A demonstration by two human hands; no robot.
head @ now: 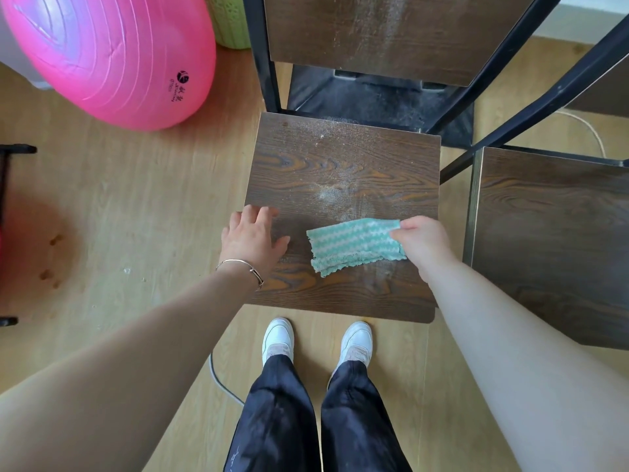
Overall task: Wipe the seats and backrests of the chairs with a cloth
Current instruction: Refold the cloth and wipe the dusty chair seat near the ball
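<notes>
A dark wood-grain seat (340, 155) is seen from above, and a green-and-white striped cloth (354, 245) lies flat on its front half, nearer the right edge than the left. The cloth is held at its right end by the right hand (422, 240) — the grip is a pinch of thumb and fingertips on that end, with the rest of the cloth left loose on the wood. The left hand (250, 240) is rested at the left edge of the seat with its fingers spread and nothing held, so the chair appears to be steadied by it. A pale patch of powder (328, 194) is seen at the middle of the seat, and finer dust is scattered toward the back edge and the back left corner; the backrest (374, 28) above is streaked with the same dust. The step in hand is judged to be the wiping of this seat, with little of it done. For it to be done well, the cloth is better pressed flat under the palm than dragged by one end — a pinched end lets the loose part fold and skip over the powder. Overlapping strokes are best drawn from the back edge toward the front edge, so that the dust is gathered and not pushed into the corners. A second chair (551, 233) stands just beside the right edge, and a pink ball (109, 56) lies off the back left corner.
</notes>
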